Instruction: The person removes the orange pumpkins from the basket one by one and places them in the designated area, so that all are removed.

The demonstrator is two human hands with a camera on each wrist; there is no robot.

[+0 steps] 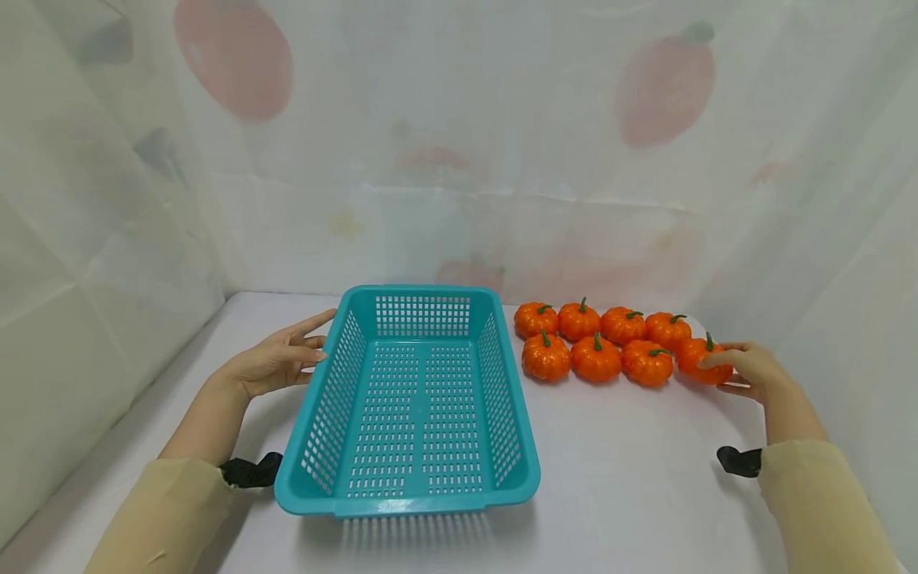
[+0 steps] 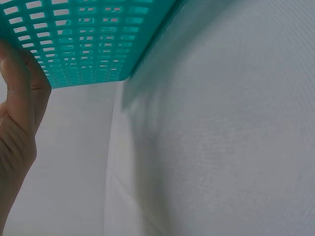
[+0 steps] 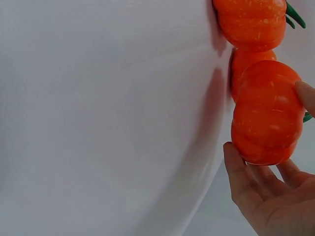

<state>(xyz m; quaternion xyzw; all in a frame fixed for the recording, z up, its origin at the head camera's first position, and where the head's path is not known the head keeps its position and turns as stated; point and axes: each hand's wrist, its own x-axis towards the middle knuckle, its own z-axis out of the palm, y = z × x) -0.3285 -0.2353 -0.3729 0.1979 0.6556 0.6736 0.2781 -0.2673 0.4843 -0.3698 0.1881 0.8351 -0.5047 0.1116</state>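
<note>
A turquoise perforated plastic basket (image 1: 419, 504) stands in the middle of the table with nothing inside. At its left side, my left hand (image 1: 276, 359) touches the rim and outer wall with loosely spread fingers; the left wrist view shows the hand (image 2: 19, 98) against the slotted wall (image 2: 93, 44). On the far right, my right hand (image 1: 753, 371) holds a small orange pumpkin (image 1: 699, 360) between thumb and fingers. In the right wrist view this pumpkin (image 3: 268, 113) appears in the fingers of the right hand (image 3: 275, 196), its green stem partly hidden.
Several more orange pumpkins with green stems sit in two rows right of the basket, among them a front one (image 1: 547, 357) and a back one (image 1: 622, 325). A white table (image 1: 617, 470) lies beneath. Pale fruit-printed curtains (image 1: 459, 143) hang behind and at both sides.
</note>
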